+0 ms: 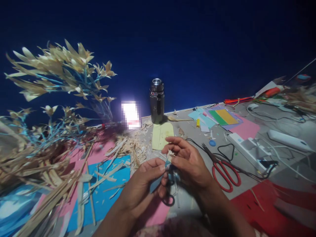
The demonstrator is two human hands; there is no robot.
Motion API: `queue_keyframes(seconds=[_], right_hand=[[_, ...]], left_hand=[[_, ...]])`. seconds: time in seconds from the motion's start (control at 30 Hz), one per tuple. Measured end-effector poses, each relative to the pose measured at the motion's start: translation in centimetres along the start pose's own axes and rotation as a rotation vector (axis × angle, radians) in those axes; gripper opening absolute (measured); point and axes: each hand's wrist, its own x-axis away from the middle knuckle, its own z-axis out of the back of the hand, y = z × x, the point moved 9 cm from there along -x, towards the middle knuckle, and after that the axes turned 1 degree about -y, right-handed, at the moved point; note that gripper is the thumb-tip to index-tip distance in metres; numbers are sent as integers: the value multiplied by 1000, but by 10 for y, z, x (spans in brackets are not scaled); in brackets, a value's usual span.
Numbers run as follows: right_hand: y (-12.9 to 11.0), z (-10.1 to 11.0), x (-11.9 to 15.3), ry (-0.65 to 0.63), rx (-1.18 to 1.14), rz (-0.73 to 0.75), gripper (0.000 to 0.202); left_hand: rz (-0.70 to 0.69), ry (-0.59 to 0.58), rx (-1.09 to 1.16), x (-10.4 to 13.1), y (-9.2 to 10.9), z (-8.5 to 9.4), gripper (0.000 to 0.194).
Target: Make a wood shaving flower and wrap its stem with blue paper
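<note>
Between my two hands is a small flower of dried, cream-coloured husk (pixel 170 154) with blue wrapped round its base. My left hand (pixel 150 174) is closed, thumb and fingers pinching a blue paper strip (pixel 156 183) at that base. The thumb and index finger of my right hand (pixel 189 161) meet at the flower's side, while its other fingers are raised and curved. Black-handled scissors (pixel 169 200) show partly below my left fingers. Right of my right hand lie large red-handled scissors (pixel 224 172). A pale yellow paper (pixel 161 135) lies just beyond my fingers.
A dark metal flask (pixel 157 102) stands at the back beside a bright, blurred-out patch. Husk flowers on blue stems (pixel 84 79) fill the left, above husk strips and a blue sheet (pixel 111 191). At right are coloured papers (pixel 223 117), a white power strip (pixel 249 148) and cords.
</note>
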Motion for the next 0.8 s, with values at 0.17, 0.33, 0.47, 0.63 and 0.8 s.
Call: queue_keyframes(seconds=[0.17, 0.33, 0.47, 0.63, 0.8], right_hand=[[8, 12, 9, 223, 364, 27, 16], [44, -9, 17, 138, 510, -103, 8], [53, -13, 15, 155, 531, -81, 6], [46, -12, 10, 153, 510, -43, 8], [44, -18, 9, 44, 479, -56, 19]], left_hand=[[-143, 159, 109, -2, 15, 19, 25], [-211, 315, 178, -1, 19, 37, 29], [-232, 397, 211, 1, 18, 46, 32], [-234, 380, 149, 3, 20, 47, 42], [-270, 321, 77, 5, 27, 44, 42]])
